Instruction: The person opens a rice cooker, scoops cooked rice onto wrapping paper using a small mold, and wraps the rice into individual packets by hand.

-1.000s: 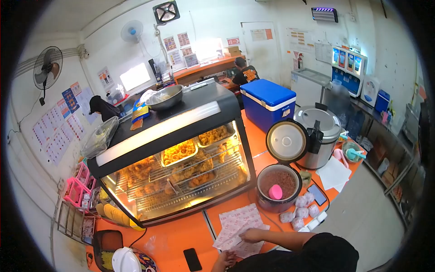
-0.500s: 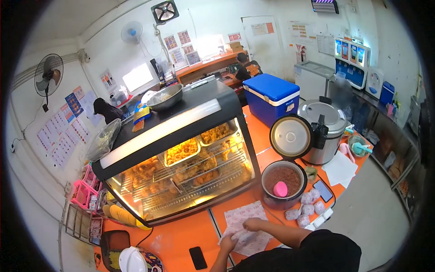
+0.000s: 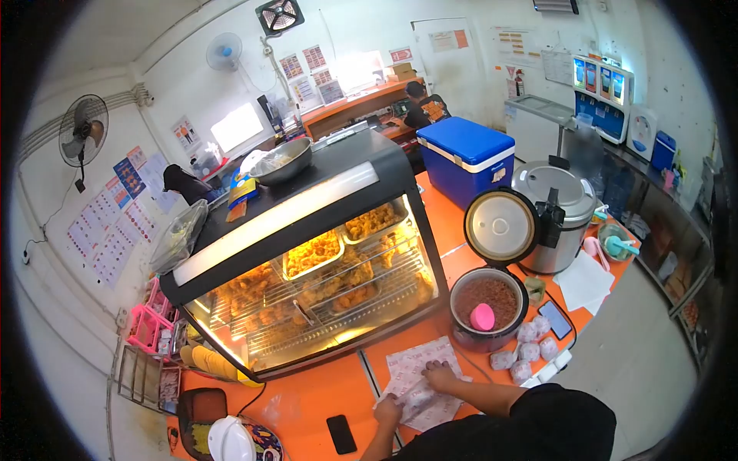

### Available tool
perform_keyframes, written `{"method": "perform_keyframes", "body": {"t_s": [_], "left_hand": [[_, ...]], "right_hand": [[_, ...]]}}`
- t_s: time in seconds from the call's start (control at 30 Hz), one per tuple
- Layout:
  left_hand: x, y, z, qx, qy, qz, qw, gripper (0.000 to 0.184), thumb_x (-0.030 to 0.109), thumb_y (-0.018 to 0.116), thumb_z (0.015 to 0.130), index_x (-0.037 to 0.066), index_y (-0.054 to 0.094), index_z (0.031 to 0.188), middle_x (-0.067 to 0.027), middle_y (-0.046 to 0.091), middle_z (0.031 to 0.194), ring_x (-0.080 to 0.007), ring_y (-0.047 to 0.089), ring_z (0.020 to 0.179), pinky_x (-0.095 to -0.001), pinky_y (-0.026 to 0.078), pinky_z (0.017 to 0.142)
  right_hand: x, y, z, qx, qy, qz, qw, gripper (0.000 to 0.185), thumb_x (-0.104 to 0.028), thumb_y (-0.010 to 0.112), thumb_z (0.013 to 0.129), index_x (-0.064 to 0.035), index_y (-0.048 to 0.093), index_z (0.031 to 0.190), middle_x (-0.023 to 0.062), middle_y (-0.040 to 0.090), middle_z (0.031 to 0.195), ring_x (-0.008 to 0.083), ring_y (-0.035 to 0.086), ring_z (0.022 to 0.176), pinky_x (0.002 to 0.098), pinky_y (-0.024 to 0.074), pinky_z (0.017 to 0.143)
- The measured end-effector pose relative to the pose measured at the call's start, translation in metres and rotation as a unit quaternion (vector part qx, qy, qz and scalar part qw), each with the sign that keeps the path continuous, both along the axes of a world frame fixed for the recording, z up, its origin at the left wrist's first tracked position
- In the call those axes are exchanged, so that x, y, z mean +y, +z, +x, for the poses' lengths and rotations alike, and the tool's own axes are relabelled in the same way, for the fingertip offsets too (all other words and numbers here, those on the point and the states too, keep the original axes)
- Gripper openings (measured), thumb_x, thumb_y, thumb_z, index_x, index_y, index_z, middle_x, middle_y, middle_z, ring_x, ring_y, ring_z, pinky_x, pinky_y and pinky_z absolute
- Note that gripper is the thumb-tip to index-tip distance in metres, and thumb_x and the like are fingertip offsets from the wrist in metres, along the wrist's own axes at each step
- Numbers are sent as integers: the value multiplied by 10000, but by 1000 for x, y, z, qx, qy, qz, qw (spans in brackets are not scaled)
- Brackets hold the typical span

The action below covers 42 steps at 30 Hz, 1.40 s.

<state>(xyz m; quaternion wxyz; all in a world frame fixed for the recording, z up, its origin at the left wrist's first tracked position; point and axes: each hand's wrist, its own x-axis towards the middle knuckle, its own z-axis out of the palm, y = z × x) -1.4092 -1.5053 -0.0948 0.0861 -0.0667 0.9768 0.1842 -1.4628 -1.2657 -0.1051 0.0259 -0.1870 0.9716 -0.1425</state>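
Sheets of white paper with red print (image 3: 406, 361) lie on the orange table in front of me, with a whitish wrapped bundle (image 3: 415, 399) on them, partly hidden by my hands. My left hand (image 3: 387, 410) is closed on the paper at the bundle's near left side. Across the bundle, my right hand (image 3: 440, 376) bends its fingers onto the paper at the far right side. To the right stand an open rice cooker (image 3: 461, 334) with brownish rice and a pink scoop (image 3: 482, 316). Several paper-wrapped round packets (image 3: 529, 351) sit beside it.
A lit glass display warmer (image 3: 307, 307) with fried chicken stands ahead left. Behind the cooker are a blue cooler box (image 3: 465, 161) and a large steel pot (image 3: 553, 207). Phones (image 3: 340, 435) and a white power strip (image 3: 550, 370) lie nearby. A person sits at the far counter.
My right hand has shifted slightly right and up, its fingers spreading more over the bundle. My left hand stays at the paper's left side. The whole view has shifted a little.
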Motion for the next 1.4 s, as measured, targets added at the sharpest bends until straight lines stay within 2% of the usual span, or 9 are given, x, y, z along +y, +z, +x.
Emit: {"method": "perform_keyframes", "body": {"t_s": [0.23,0.37,0.63,0.93,1.1,1.2,1.27,1.33,1.4], "left_hand": [[2,-13,1,15,-94,-4,995,236,320,773,794,185,752,987,-69,708,965,-319,682,935,-479,530,807],[-4,-36,15,157,-169,2,973,229,333,744,839,165,753,994,-53,689,946,-309,671,899,-485,511,756],[-1,2,63,252,-257,-31,932,342,333,728,887,184,755,1194,-26,686,946,-260,668,872,-428,476,763],[-28,-31,14,40,-183,115,976,274,403,754,877,180,816,1023,-89,749,929,-338,724,876,-437,572,793],[-26,-46,-41,-189,-163,17,968,596,522,852,764,73,755,1145,-153,730,1162,-314,708,1061,-470,556,869],[-1,-26,-58,-228,-189,-132,946,626,507,864,751,53,721,1157,-130,722,1207,-325,690,1110,-497,539,896],[15,26,-52,-196,-209,-169,943,588,461,867,747,82,707,1167,-108,732,1175,-338,689,1097,-511,533,899],[10,26,-48,-81,-305,-113,942,527,390,846,766,116,688,1187,-145,730,1153,-362,696,1071,-503,542,903],[1,16,-40,2,-340,-27,940,502,326,821,781,142,663,1220,-165,727,1144,-380,694,1068,-497,543,910]], "right_hand": [[-8,5,2,-83,12,12,996,326,-253,732,818,-56,709,1076,148,635,1200,353,596,1151,506,517,937],[-6,-17,10,-92,18,-42,995,299,-235,685,863,-40,705,1089,179,633,1170,374,615,1101,464,566,880],[35,-33,52,-50,178,-155,970,467,-199,557,967,3,538,1388,234,640,1174,406,618,1102,501,501,972],[41,-48,-12,-214,165,-131,954,409,-173,635,899,-69,666,1294,178,748,1051,347,719,963,469,551,901],[8,-84,-59,-238,201,12,950,383,-205,697,843,-82,718,1205,182,759,975,335,730,865,439,570,839],[-29,-69,-62,-263,141,150,943,353,-202,704,828,-123,734,1170,180,728,1094,350,701,1006,463,563,871],[-34,-12,-32,-183,98,92,974,293,-176,688,846,-146,744,1132,162,653,1259,373,612,1182,493,535,934],[-29,3,-24,-152,143,40,977,316,-138,664,858,-173,718,1167,124,497,1454,432,451,1364,558,478,1008],[-15,9,-19,-115,183,3,976,347,-125,676,838,-174,700,1181,134,572,1360,400,536,1261,512,502,977]]}}
